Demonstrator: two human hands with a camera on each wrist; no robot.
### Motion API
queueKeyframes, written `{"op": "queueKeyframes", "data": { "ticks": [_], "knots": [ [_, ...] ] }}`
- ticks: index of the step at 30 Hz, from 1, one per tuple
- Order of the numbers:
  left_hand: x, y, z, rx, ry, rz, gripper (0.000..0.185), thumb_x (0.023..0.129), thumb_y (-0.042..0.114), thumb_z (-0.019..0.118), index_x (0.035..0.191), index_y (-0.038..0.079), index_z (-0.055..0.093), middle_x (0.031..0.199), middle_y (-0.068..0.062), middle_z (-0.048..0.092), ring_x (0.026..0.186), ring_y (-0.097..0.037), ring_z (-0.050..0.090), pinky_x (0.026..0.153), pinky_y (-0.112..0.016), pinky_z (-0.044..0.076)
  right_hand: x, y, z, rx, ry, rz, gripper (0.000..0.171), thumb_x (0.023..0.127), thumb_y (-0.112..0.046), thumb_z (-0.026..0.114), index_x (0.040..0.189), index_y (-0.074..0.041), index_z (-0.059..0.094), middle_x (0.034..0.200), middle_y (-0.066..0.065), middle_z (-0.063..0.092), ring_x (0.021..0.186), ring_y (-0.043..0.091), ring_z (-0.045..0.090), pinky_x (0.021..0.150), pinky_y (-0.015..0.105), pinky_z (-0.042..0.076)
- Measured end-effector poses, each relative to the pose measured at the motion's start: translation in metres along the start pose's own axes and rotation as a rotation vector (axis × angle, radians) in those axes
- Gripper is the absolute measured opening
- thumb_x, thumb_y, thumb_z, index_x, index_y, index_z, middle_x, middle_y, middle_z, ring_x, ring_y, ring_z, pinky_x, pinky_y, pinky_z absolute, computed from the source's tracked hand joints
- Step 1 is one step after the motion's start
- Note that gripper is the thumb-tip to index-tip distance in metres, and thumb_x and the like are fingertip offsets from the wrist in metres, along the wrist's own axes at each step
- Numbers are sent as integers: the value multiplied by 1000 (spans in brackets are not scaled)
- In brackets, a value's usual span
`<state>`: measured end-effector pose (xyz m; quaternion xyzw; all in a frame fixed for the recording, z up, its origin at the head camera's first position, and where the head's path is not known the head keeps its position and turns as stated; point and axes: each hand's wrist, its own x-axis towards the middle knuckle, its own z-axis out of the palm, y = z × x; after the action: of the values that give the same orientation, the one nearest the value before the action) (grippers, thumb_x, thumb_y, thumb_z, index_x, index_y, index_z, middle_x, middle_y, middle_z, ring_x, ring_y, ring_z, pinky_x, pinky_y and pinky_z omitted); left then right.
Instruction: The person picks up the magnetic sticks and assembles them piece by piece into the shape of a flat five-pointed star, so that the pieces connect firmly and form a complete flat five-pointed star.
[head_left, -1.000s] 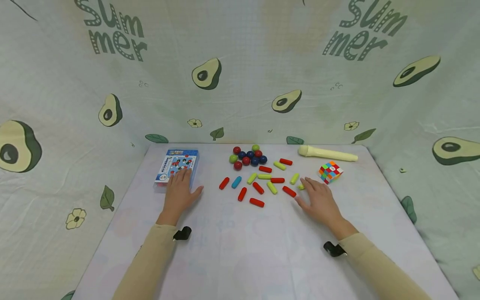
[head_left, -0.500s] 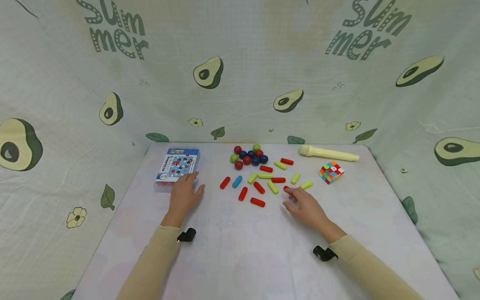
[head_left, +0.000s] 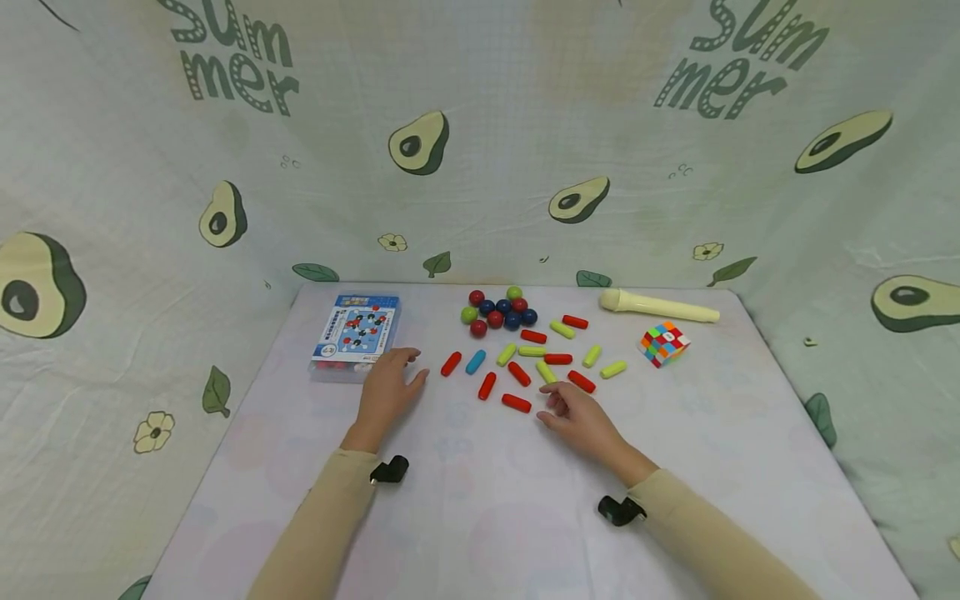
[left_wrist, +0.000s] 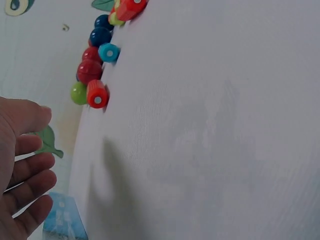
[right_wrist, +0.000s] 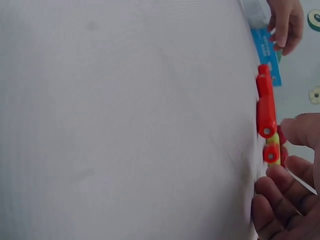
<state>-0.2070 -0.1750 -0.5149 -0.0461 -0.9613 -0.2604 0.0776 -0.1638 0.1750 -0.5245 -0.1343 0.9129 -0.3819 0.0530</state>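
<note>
The backdrop cloth (head_left: pixel 480 125) bears the word "Summer" twice, split as "Sum / mer", among printed avocados. The blue box (head_left: pixel 356 329) at the back left of the desk (head_left: pixel 480 517) carries small print too fine to read.

The left hand (head_left: pixel 386 392) lies flat on the desk just right of the box, fingers relaxed and spread, holding nothing. The right hand (head_left: pixel 579 418) rests with loosely bent fingers just in front of the scattered red pegs (head_left: pixel 516 403) and yellow-green pegs (head_left: pixel 546 372), also holding nothing. Beads (head_left: pixel 498 312) cluster behind the pegs; a puzzle cube (head_left: pixel 663 343) and a cream stick (head_left: pixel 658 307) lie far right.

Compared with a second ago, the left hand has slid off the box toward the middle, and the right hand has drawn left and nearer, uncovering a yellow-green peg (head_left: pixel 613 368).
</note>
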Motion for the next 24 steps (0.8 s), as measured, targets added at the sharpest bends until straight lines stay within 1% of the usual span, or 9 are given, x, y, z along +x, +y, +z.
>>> {"op": "queueKeyframes", "data": {
  "ticks": [4,7,10,14,20,24],
  "knots": [
    [2,8,6,-28,-12,-13,41,96,29,72,130,9,64,122,-10,65,113,-28,59,98,-45,51,4,-4,9,-4,2,4,41,90,-23,80,127,-15,64,105,-3,61,94,14,57,86,33,53],
    [4,12,10,-44,-12,-22,40,95,29,73,129,10,64,119,-9,65,109,-27,60,95,-43,52,8,-9,16,-2,11,-4,41,89,-22,80,126,-15,65,106,-3,61,94,14,56,86,34,52],
    [7,15,13,-48,-14,-25,39,95,29,73,128,11,65,117,-8,66,107,-25,60,94,-41,52,12,-13,23,-19,31,-16,39,89,-21,81,124,-14,66,104,-3,62,92,13,56,84,33,52],
    [10,19,16,-62,-30,-21,39,96,29,72,129,10,64,118,-8,66,108,-26,60,95,-42,51,17,-17,31,-54,51,-15,35,88,-21,81,120,-14,68,101,-4,62,89,13,54,80,31,51],
    [14,24,24,-75,-55,-41,41,97,30,71,132,11,62,121,-7,65,111,-25,59,98,-43,51,19,-19,34,-86,57,-3,28,89,-21,81,115,-16,69,98,-6,61,87,13,53,77,30,50],
    [19,28,29,-80,-51,-38,41,97,32,71,132,12,62,120,-6,65,109,-24,59,98,-41,51,18,-17,33,-96,59,-10,28,89,-20,81,115,-18,70,94,-7,59,84,13,53,74,29,49]
  ]
}}
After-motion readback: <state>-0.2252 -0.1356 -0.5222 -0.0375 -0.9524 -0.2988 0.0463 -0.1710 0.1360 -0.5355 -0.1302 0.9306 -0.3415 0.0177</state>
